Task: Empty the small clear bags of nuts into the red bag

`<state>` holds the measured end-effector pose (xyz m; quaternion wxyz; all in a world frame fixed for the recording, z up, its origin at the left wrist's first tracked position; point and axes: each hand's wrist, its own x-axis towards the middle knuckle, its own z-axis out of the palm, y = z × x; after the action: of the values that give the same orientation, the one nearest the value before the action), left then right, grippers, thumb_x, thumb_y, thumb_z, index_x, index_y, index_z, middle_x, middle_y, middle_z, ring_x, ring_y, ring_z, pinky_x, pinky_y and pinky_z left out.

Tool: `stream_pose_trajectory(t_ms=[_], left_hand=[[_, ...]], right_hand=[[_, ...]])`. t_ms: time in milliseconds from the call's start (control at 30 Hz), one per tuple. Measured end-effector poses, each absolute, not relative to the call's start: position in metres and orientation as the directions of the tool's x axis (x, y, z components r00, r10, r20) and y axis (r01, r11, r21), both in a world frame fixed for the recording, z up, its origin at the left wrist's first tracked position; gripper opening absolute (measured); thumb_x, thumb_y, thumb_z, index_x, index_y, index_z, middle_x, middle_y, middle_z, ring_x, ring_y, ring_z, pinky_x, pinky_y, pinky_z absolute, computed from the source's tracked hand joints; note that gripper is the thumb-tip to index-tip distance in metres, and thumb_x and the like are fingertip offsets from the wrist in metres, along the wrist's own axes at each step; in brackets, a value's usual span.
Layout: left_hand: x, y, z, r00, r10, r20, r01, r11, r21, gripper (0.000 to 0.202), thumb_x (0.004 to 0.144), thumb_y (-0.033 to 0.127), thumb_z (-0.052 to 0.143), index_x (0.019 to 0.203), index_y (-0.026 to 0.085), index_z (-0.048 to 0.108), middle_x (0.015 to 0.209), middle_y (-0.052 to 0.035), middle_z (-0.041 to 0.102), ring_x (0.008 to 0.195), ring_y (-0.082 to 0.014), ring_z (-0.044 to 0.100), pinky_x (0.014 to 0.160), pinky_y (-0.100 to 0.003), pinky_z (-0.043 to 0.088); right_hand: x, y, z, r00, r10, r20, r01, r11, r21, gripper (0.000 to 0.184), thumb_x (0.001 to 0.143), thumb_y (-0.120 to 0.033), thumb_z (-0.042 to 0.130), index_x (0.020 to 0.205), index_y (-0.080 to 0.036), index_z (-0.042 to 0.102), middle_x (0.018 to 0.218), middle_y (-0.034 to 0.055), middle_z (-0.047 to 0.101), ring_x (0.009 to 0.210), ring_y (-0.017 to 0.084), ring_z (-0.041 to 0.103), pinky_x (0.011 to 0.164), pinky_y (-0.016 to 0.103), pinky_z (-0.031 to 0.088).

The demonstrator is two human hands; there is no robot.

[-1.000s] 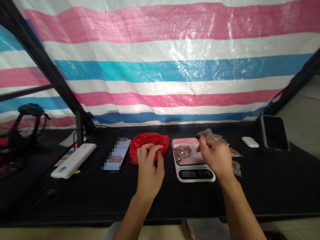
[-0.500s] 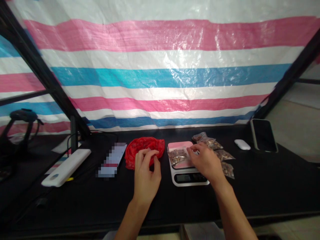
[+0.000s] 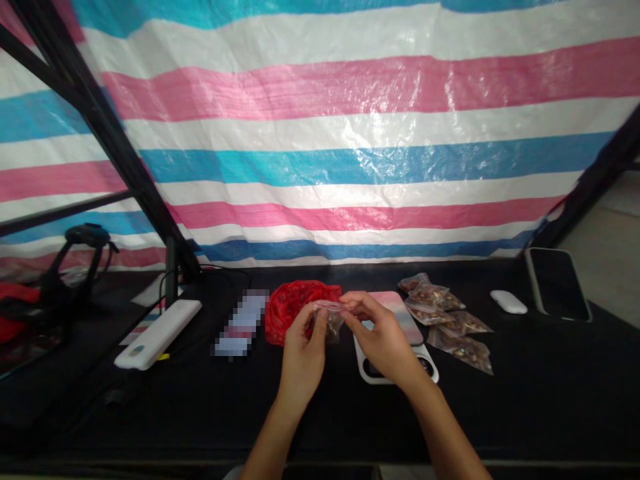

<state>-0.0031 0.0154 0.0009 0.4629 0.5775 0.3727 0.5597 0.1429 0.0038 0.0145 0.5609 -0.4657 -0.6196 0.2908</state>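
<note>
Nearest: left hand and right hand were raised over the black table, low centre of frame. Fingers were curled, hands mostly closed. Both pinched a small clear plastic bag between thumb and fingertips, left hand at its left end, right hand along its upper right edge. Bag was slack and creased, with brown chunks bunched low at the middle; contents too small to identify.

Just behind the left hand lay a crumpled red plastic bag. Right hand partly covered a white digital kitchen scale with a pink-toned platform, nothing on it. Right of the scale, a loose group of filled clear bags held similar brown contents.

Further right: white wireless mouse, then a black smartphone. Left of centre: pixelated card and white power bank. Upper left had a black metal frame pole. Behind everything hung a pink, white and blue striped tarp.
</note>
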Motion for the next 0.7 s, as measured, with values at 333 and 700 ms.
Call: stream_pose_trajectory(t_ms=[333, 700], left_hand=[[-0.014, 0.014, 0.004, 0.052, 0.957, 0.285, -0.128, -0.277, 0.952, 0.028, 0.095, 0.043, 0.06, 0.105, 0.019, 0.071, 0.109, -0.0081, 0.077, 0.1, -0.0223, 0.072, 0.095, -0.036, 0.056], [-0.019, 0.011, 0.006, 0.083, 0.968, 0.237, -0.168, -0.221, 0.961, 0.031, 0.093, 0.046, 0.062, 0.103, 0.018, 0.072, 0.106, -0.0083, 0.078, 0.097, -0.0226, 0.074, 0.095, -0.036, 0.056]], right_hand=[[0.116, 0.011, 0.016, 0.246, 0.909, 0.337, -0.027, 0.354, -0.935, 0.034, 0.081, -0.036, 0.074, 0.111, -0.026, 0.063, 0.085, -0.0005, 0.067, 0.073, 0.016, 0.06, 0.066, 0.027, 0.049], [0.109, 0.011, 0.02, 0.283, 0.914, 0.291, -0.133, 0.337, -0.932, 0.034, 0.075, -0.035, 0.079, 0.102, -0.025, 0.062, 0.075, -0.004, 0.064, 0.062, 0.013, 0.053, 0.059, 0.025, 0.045]])
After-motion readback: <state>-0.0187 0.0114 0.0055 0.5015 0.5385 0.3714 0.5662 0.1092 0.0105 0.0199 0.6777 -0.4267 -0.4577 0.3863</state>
